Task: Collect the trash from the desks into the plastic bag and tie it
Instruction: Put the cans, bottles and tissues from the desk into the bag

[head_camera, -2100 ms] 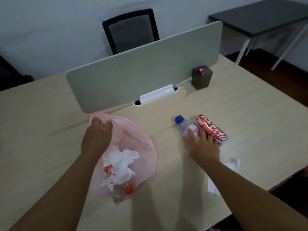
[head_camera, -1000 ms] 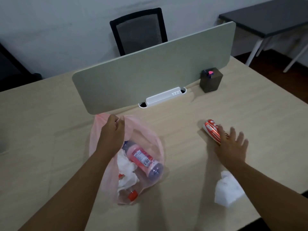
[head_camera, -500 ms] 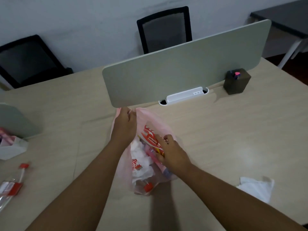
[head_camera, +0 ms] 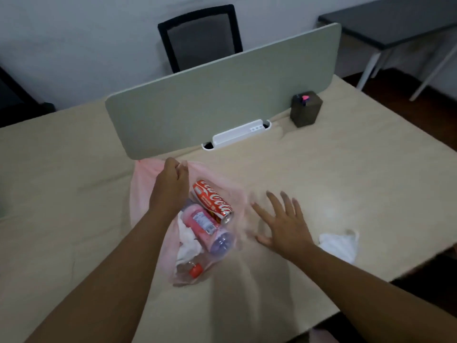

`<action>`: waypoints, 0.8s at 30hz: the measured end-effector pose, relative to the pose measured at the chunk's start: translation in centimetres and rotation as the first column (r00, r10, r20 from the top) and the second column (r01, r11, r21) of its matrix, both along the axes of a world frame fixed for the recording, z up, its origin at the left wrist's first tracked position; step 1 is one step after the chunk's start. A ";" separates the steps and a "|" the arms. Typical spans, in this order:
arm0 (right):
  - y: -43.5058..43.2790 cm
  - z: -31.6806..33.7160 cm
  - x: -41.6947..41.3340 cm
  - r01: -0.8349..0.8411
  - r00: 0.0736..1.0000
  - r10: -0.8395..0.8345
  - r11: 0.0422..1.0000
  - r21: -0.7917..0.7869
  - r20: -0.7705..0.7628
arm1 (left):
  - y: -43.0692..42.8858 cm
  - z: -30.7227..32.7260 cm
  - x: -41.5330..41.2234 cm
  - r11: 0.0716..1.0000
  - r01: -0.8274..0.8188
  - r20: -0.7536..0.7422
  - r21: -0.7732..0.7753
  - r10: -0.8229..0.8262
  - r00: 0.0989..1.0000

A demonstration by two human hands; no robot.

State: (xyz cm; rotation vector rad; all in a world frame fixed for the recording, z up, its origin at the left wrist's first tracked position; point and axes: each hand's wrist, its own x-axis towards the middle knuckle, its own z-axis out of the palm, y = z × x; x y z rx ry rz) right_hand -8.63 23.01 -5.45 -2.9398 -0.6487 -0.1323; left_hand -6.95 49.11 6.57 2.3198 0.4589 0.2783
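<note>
Your left hand (head_camera: 170, 186) is closed on the upper edge of a thin pink plastic bag (head_camera: 141, 194), pinching the rim and holding the mouth up near the foot of the grey-green divider panel (head_camera: 222, 95). Your right hand (head_camera: 284, 224) is empty, fingers spread and palm down, hovering just to the right of the bag over the pale desk (head_camera: 346, 169); whether it touches the surface cannot be told. The step in hand looks like the collecting stage, between one piece of trash and the next. Through the translucent film you can make out what the bag holds: a red soda can (head_camera: 212, 201) lying on its side near the top, a pink-labelled plastic bottle (head_camera: 205, 226) just below it, crumpled white tissue (head_camera: 188, 241) to the left of the bottle, and a clear bottle with a red cap (head_camera: 195, 269) at the bottom. One piece of trash in view is not yet in the bag: a crumpled white tissue on the desk (head_camera: 338, 246), near the front edge and just to the right of your right wrist. The likely next move is to bring your right hand back to that tissue, gather it in a light pinch since it is soft and loose, and carry it to the open mouth while your left hand holds the rim. Tying is not yet begun. Farther off, a small dark holder (head_camera: 306, 110) stands at the right end of the divider, and a black chair (head_camera: 200, 35) sits behind it.
</note>
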 end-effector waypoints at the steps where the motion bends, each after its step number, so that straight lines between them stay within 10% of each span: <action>1: -2.9 -0.2 -0.8 0.108 0.994 -0.110 0.992 -0.061 -0.027 | -0.6 -0.4 0.1 1.000 0.023 -0.005 0.010 -0.023 1.000; 7: -10.3 -0.7 -5.4 0.503 0.722 -0.574 0.819 -0.277 -0.386 | -2.9 -1.8 0.5 0.995 0.100 -0.036 0.029 -0.099 0.994; 13: -4.6 -0.6 -6.1 0.469 0.794 -0.376 0.879 0.089 -0.478 | -2.4 -0.5 -1.0 0.989 0.109 -0.059 0.101 -0.104 0.993; 20: 12.1 5.1 -3.5 -0.143 0.958 0.249 0.848 0.510 -0.146 | 2.6 2.4 -4.0 0.995 -0.073 0.014 0.071 0.072 0.997; 24: 17.5 7.0 -3.4 -0.219 0.950 0.283 0.902 0.371 -0.128 | 4.6 3.5 -5.4 0.987 -0.159 0.070 0.039 0.156 0.985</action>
